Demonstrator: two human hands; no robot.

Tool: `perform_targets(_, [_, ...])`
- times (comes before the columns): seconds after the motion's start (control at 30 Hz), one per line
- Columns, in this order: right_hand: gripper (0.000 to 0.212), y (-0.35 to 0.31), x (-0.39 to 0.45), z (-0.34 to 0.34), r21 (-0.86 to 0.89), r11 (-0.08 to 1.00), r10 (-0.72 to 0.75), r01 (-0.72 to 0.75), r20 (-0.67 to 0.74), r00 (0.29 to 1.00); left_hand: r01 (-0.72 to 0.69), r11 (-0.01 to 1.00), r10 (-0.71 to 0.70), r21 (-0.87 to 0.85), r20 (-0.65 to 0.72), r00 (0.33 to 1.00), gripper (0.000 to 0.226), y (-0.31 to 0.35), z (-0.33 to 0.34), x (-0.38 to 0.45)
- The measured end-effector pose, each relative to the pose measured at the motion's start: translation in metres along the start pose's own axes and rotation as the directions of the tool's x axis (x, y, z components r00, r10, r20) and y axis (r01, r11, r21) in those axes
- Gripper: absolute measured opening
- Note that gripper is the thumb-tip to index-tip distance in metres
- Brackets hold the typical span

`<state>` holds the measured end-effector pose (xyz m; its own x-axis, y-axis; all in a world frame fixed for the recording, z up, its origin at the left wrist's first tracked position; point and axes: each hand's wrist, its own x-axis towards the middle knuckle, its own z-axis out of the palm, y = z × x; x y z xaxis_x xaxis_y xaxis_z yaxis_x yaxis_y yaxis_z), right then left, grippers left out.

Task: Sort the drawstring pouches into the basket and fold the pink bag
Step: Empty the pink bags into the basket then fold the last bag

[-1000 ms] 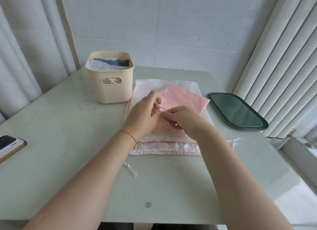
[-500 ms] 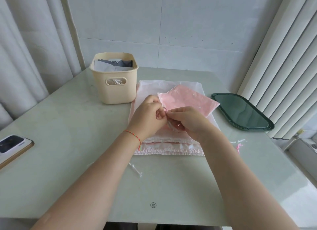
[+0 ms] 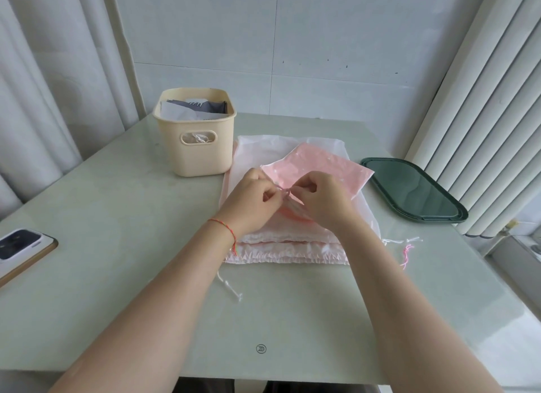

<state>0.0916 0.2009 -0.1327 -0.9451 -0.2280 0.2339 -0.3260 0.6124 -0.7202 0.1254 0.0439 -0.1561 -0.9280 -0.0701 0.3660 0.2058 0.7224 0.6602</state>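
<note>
Pinching a thin pink drawstring [image 3: 285, 191] between them, my left hand [image 3: 252, 200] and right hand [image 3: 323, 200] meet over the pink bag [image 3: 319, 170]. Each grip is curled tight on the cord, fingertips nearly touching at the middle of the pile. The small pink bag lies tilted on top of larger drawstring pouches [image 3: 288, 247], a pale stack whose ruffled near edges face me. That stack sits just right of the cream basket [image 3: 195, 146], which stands at the far left of the counter [image 3: 117, 217] and holds grey and white pouches already.

Compared with a second ago, both hands have shifted a little to the right and farther from me. They now sit higher over the pink bag, and the right hand has turned so its knuckles face me. The pink bag's far corner now reaches closer to the dark green tray [image 3: 415, 190]. The basket and stack have not moved.

A white cord end [image 3: 231, 287] trails on the counter near my left forearm. White and pink cord ends [image 3: 405, 247] lie loose to the right of the stack. A phone [image 3: 22, 250] rests at the counter's left edge.
</note>
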Motion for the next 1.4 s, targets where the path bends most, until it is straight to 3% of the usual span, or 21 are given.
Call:
perform_targets(0.17, [0.006,0.005,0.003,-0.002,-0.03,1.0,-0.012,0.009,-0.109,0.994,-0.01,1.0,0.01,-0.002,-0.043,0.999,0.021,0.003,-0.004,0.001])
perform_targets(0.37, [0.006,0.007,0.004,-0.003,-0.087,0.996,-0.012,-0.003,-0.172,0.985,-0.046,0.961,0.037,0.272,0.041,0.998,0.024,-0.008,-0.017,0.002])
perform_targets(0.5, [0.007,0.01,0.005,-0.004,-0.112,0.994,-0.017,-0.01,-0.233,0.972,-0.069,0.95,0.016,0.306,0.172,0.985,0.024,-0.008,-0.018,0.002])
perform_targets(0.6, [0.005,0.014,0.005,-0.009,-0.051,0.998,-0.031,0.026,-0.093,0.995,-0.022,0.976,-0.011,0.216,0.149,0.989,0.026,-0.005,-0.023,0.002])
perform_targets(0.73, [0.014,0.012,0.003,-0.009,0.161,0.987,-0.02,0.0,0.122,0.992,0.023,0.995,-0.039,-0.096,-0.169,0.985,0.003,-0.009,-0.036,0.008])
perform_targets(0.8, [0.015,0.008,0.0,-0.01,0.201,0.98,-0.035,0.001,0.168,0.985,0.023,0.994,-0.036,-0.103,-0.132,0.991,0.023,-0.013,-0.038,0.012])
perform_targets(0.9, [0.006,0.003,-0.001,-0.014,0.259,0.966,-0.032,0.0,0.117,0.993,0.07,0.997,-0.069,0.021,-0.01,0.998,0.012,-0.012,-0.037,0.01])
perform_targets(1.03, [0.017,0.007,0.001,-0.021,0.239,0.971,0.004,-0.002,-0.009,1.0,0.126,0.989,-0.129,-0.071,-0.031,0.991,0.012,-0.013,-0.037,0.008])
perform_targets(1.2, [0.023,0.013,-0.003,-0.031,0.271,0.957,0.076,-0.104,0.112,0.991,0.149,0.969,-0.166,-0.195,-0.074,0.983,0.014,-0.014,-0.033,0.007])
perform_targets(1.3, [0.034,0.019,0.0,-0.027,0.198,0.969,0.135,-0.15,0.09,0.987,0.178,0.959,-0.214,-0.22,-0.148,0.966,0.018,-0.013,-0.027,0.01])
perform_targets(1.4, [0.045,0.025,0.004,-0.022,0.13,0.974,0.18,-0.185,0.054,0.982,0.277,0.951,-0.295,-0.139,-0.136,0.946,0.011,-0.016,-0.022,0.015])
